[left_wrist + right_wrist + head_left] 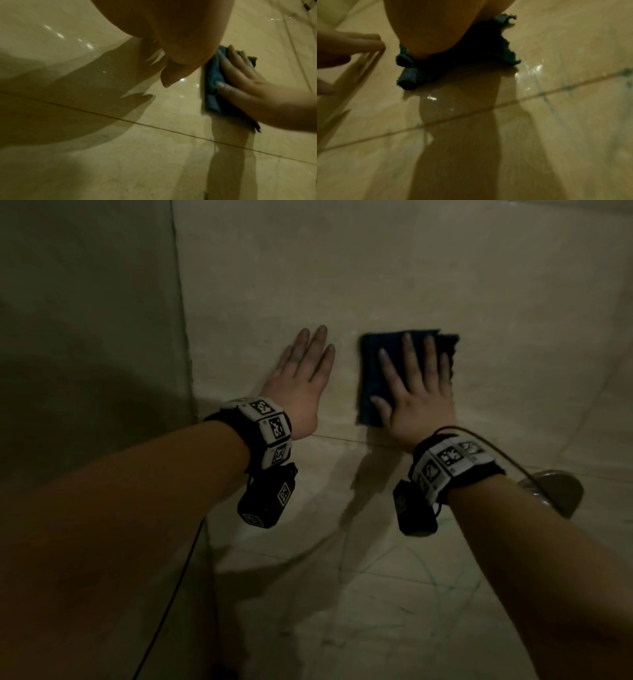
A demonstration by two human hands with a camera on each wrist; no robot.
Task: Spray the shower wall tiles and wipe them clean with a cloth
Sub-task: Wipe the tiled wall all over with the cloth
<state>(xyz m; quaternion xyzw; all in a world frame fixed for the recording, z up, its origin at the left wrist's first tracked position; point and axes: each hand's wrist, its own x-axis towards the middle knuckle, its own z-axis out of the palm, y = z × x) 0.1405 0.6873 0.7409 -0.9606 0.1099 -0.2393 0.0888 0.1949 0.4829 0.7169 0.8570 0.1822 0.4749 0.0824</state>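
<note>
A folded dark blue cloth (pixel 371 371) lies flat against the beige shower wall tiles (pixel 342 268). My right hand (pixel 414 392) presses it to the wall with straight, spread fingers. In the left wrist view the cloth (pixel 212 83) shows under the right hand (pixel 243 83). From the right wrist view the cloth (pixel 471 59) bunches out under my palm. My left hand (pixel 301 371) lies flat on the bare tile just left of the cloth, fingers straight. Wet streaks (pixel 532 70) shine on the tile. No spray bottle is in view.
A wall corner (pixel 181 320) runs down just left of my left hand. A horizontal grout line (pixel 342 438) passes below both hands. A round metal fitting (pixel 555 491) sticks out of the wall at lower right, behind my right forearm. Cables hang from both wrists.
</note>
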